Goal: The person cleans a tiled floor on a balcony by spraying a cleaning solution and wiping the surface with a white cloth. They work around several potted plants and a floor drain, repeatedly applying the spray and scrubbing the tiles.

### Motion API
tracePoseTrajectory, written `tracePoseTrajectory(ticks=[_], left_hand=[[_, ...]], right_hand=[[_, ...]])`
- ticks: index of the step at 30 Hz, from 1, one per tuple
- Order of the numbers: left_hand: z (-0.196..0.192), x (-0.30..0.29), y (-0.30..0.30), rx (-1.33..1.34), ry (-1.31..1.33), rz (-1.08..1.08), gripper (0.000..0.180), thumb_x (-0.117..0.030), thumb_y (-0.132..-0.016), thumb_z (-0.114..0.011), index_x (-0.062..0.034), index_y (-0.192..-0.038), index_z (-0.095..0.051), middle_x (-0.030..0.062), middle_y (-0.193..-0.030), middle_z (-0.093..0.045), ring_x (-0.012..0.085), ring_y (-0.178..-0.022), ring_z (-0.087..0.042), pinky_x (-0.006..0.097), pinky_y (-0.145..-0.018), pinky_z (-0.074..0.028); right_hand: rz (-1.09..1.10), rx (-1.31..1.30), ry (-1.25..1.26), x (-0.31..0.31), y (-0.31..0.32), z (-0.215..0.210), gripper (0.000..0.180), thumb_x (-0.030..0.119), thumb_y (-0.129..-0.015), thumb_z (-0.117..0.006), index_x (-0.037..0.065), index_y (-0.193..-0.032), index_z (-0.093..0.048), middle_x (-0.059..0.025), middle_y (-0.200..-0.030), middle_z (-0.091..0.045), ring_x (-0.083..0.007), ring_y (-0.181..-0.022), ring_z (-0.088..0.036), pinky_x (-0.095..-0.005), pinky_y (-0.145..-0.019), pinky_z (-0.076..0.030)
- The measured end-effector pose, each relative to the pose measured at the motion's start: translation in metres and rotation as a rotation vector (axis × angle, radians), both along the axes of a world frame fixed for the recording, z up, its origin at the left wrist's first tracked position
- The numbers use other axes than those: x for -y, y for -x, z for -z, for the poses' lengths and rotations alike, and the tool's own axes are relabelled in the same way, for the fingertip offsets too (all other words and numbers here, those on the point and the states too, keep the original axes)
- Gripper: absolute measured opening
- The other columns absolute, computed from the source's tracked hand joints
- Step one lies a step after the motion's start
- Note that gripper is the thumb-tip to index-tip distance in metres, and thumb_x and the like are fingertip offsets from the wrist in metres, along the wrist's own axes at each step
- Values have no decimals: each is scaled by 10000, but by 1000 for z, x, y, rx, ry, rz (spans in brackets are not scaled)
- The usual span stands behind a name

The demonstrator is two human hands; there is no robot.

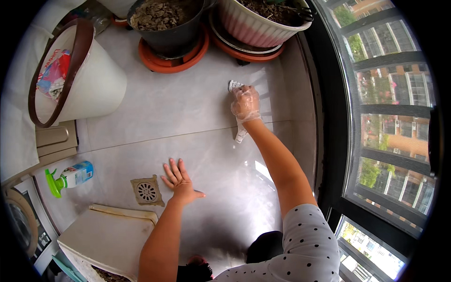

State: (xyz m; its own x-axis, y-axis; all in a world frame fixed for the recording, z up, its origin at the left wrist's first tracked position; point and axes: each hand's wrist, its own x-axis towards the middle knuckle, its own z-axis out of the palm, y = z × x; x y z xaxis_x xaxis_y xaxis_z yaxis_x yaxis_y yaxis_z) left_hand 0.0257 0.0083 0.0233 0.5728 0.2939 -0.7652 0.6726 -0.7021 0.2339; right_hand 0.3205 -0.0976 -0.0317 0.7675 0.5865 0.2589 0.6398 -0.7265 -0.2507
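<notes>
The right hand [244, 103], covered by a thin clear glove, is closed around a small white brush [235, 85]; its head shows just beyond the fingertips, pressed to the tiled floor [178, 108], and its handle trails behind the wrist. The left hand [181, 181] is laid flat, 5 fingers spread, beside the floor drain [146, 191]. The brush is judged light and stiff, possibly slippery under the glove; it is best gripped at mid-handle. A pink flowerpot [253, 23] stands beyond the fingertips.
</notes>
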Motion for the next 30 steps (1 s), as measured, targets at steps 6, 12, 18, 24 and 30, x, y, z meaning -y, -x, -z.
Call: tracePoseTrajectory(ticks=[6,12,18,24,30], left_hand=[[4,5,-6,-23,-1,40,1446,-441,-431,-845,-17,-1352,186,251,-1385,268,422,-1265,277,591,-987,107],[4,5,-3,0,-9,25,1452,-443,-426,-845,-17,-1350,191,252,-1386,264,422,-1265,276,594,-987,103],[4,7,-4,16,-7,31,1450,-437,-421,-847,-26,-1354,184,247,-1391,257,420,-1268,273,589,-992,100],[2,7,-2,19,-4,12,1439,-413,-421,-853,-39,-1363,169,234,-1404,235,412,-1281,253,586,-996,97],[5,5,3,6,-11,13,1418,-384,-442,-853,-51,-1368,168,214,-1414,230,410,-1289,234,594,-996,96]], right_hand=[[-20,167,121,-45,-34,24,350,88,-719,-468,-18,-1037,-568,-158,-1072,-561,-282,-1063,-480,-366,-955,-353],[-2,-42,-47,10,-43,25,474,55,-698,-486,45,-1172,-496,-157,-1184,-519,-298,-1167,-436,-407,-1013,-300],[106,106,-45,1,-31,14,350,81,-750,-503,30,-1095,-530,-181,-1105,-554,-315,-1066,-501,-395,-926,-381],[246,-265,-164,28,-2,-35,217,65,-734,-539,4,-938,-575,-229,-920,-593,-350,-861,-578,-392,-751,-473],[443,-614,149,40,41,-46,251,247,-736,-562,8,-796,-609,-235,-849,-604,-339,-810,-598,-411,-733,-485]])
